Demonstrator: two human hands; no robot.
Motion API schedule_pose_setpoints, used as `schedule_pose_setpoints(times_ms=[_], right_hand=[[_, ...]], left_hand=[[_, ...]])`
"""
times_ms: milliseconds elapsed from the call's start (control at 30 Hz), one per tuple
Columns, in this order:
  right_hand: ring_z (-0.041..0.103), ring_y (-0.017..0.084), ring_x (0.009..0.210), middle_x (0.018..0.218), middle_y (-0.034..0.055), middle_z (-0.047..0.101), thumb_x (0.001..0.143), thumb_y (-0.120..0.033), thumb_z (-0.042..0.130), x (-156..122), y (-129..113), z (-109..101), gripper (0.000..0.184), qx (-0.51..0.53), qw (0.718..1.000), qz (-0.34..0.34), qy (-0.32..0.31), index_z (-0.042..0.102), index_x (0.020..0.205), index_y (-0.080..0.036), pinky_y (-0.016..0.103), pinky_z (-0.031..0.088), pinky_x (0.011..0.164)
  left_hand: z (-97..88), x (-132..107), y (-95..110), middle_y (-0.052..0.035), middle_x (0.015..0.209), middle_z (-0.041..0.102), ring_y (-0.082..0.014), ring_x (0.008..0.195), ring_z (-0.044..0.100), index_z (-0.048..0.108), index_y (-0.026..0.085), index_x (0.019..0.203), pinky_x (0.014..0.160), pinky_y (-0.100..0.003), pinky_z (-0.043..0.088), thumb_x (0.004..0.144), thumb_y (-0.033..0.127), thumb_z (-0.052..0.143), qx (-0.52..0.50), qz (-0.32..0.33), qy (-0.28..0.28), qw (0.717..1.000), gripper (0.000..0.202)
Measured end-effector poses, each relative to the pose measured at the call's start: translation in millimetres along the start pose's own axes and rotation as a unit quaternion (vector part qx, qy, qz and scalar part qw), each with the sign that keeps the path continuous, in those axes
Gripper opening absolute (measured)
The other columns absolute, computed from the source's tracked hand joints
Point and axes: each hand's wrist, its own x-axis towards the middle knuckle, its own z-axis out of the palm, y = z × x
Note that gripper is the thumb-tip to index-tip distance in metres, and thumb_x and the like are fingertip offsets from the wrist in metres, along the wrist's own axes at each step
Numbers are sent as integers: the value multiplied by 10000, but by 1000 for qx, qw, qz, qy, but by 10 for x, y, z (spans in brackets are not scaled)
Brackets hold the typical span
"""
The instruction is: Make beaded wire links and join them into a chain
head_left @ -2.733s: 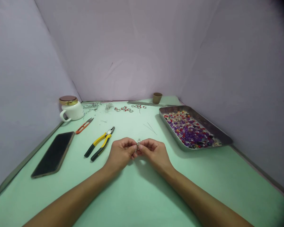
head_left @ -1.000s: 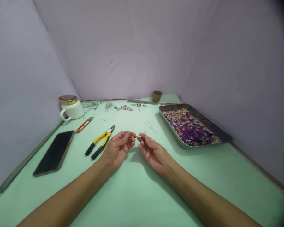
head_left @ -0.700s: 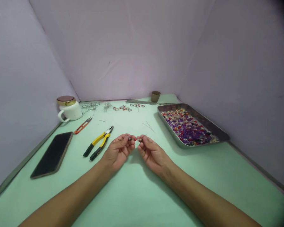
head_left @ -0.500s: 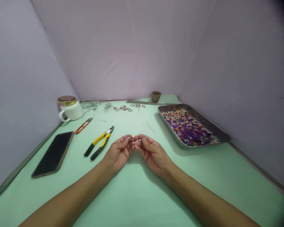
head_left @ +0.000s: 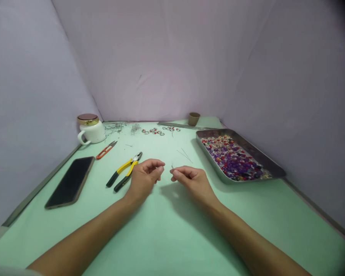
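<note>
My left hand (head_left: 145,176) is over the table just right of the pliers, thumb and fingers curled together in a pinch; what they hold, if anything, is hidden. A short gap separates it from my right hand (head_left: 192,182), which pinches a thin piece of wire (head_left: 172,165) between thumb and forefinger. The rest of that piece is hidden by the fingers. Combination pliers (head_left: 123,170) with yellow and black handles lie beside my left hand, partly behind it. Beyond my right hand, a few loose thin wires (head_left: 185,154) rest on the green table (head_left: 149,237).
To the right stands a metal tray (head_left: 212,163) of mixed beads (head_left: 232,157). Red-and-clear beaded pieces (head_left: 155,131), wire bits (head_left: 115,127), long rods (head_left: 175,124) and a brown cup (head_left: 193,119) sit at the back. Leftward are a lidded mug (head_left: 93,132), orange thread snips (head_left: 105,150) and a phone (head_left: 70,182).
My hands have parted from the small red-beaded piece they held together, and both have turned palm-down. The red beads are out of sight. The whole view has shifted slightly.
</note>
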Motion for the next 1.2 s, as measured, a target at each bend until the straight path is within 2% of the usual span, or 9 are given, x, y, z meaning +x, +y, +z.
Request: schedule_pose_setpoints(times_ms=[100, 167, 267, 400, 633, 767, 867, 1067, 1200], right_hand=[[547, 164, 680, 678, 16, 654, 707, -338, 560, -16, 18, 20, 190, -44, 999, -26, -16, 667, 642, -196, 280, 394, 652], [537, 154, 661, 664, 8, 639, 719, -345, 547, -22, 29, 31, 214, -50, 998, -26, -37, 655, 615, -191, 268, 385, 632], [506, 130, 592, 613, -4, 600, 745, -346, 514, -20, 50, 44, 233, -22, 998, -12, -62, 628, 626, -180, 243, 370, 567], [494, 113, 592, 620, -15, 583, 752, -309, 511, -10, 78, 58, 184, 23, 997, -6, -75, 618, 685, -176, 231, 367, 576], [516, 111, 598, 649, -3, 602, 689, -256, 581, -3, 95, 85, 108, 57, 994, 16, -93, 619, 713, -158, 233, 385, 581], [540, 127, 659, 714, 15, 618, 665, -244, 608, 1, 119, 87, 128, 82, 993, 1, -86, 623, 759, -158, 253, 408, 630], [533, 127, 637, 691, 15, 611, 671, -263, 607, 3, 147, 83, 120, 86, 992, 15, -87, 622, 725, -156, 256, 402, 612], [484, 101, 572, 604, -20, 551, 707, -267, 574, -9, 155, 94, 114, 130, 988, 15, -79, 574, 668, -160, 230, 370, 569], [469, 90, 554, 596, -31, 528, 739, -273, 543, -9, 145, 108, 121, 134, 988, 12, -77, 548, 682, -166, 219, 357, 546]], left_hand=[[9, -18, 28, 41, 471, 500, -86, 455, 428, 621, 156, 730, 457, -203, 342, 657, 210, 591, 41, 12, -4, 999, 96], [14, -31, 30, 34, 503, 513, -86, 470, 426, 622, 158, 734, 462, -202, 343, 664, 206, 580, 59, 19, -4, 998, 95], [7, -39, 24, 26, 558, 535, -85, 490, 427, 616, 162, 729, 478, -203, 345, 671, 209, 573, 81, 34, -5, 996, 86], [-1, -40, 9, 18, 572, 538, -94, 510, 439, 594, 159, 707, 495, -211, 348, 676, 219, 569, 99, 42, -18, 994, 72], [1, -49, -22, 15, 591, 524, -99, 539, 452, 547, 152, 685, 526, -219, 361, 696, 216, 541, 122, 37, -75, 989, 64], [-7, -55, -9, 12, 660, 520, -98, 587, 455, 527, 157, 664, 546, -216, 358, 703, 175, 511, 182, 84, -90, 976, 45], [3, -61, 20, 8, 689, 508, -100, 618, 451, 508, 156, 622, 540, -210, 345, 697, 141, 491, 216, 110, -95, 966, 78], [36, -74, 4, 21, 645, 478, -104, 608, 420, 472, 163, 628, 552, -220, 331, 709, 149, 455, 194, 73, -119, 971, 84], [39, -73, -31, 26, 589, 453, -101, 565, 398, 464, 161, 627, 532, -224, 321, 704, 185, 458, 140, 19, -114, 983, 81]])
